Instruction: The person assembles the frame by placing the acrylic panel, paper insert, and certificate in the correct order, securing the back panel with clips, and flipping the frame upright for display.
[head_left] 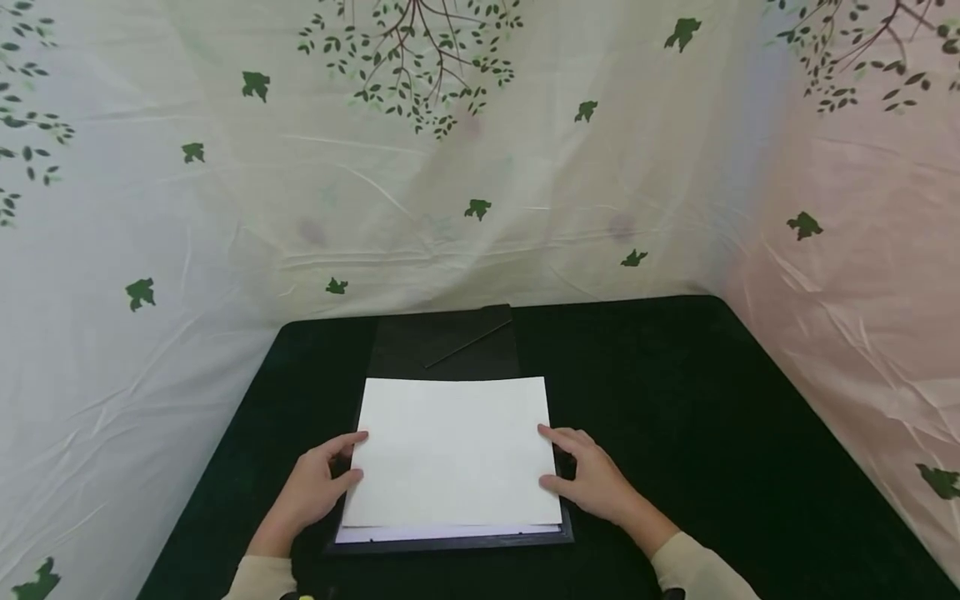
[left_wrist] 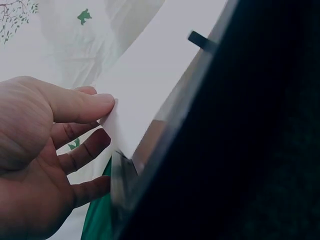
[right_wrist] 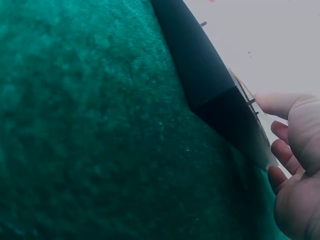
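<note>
A white sheet (head_left: pixel 456 450) lies over a dark picture frame (head_left: pixel 457 545), with another pale sheet (head_left: pixel 450 531) showing beneath its near edge. My left hand (head_left: pixel 311 487) holds the white sheet by its left edge, thumb on top in the left wrist view, its other fingers spread beside the frame. At the opposite edge my right hand (head_left: pixel 596 479) pinches the same sheet between thumb and index finger. Small dark tabs, such as this tab (left_wrist: pixel 200 40), stick out along the frame's inner rim. What lies under the sheets is mostly hidden.
Behind the frame, a dark backing board (head_left: pixel 405 342) with a slanted stand flap lies flat on the dark green tablecloth (head_left: pixel 652 375). A pale curtain (head_left: pixel 525 183) printed with leaves and branches hangs around the table's back and sides.
</note>
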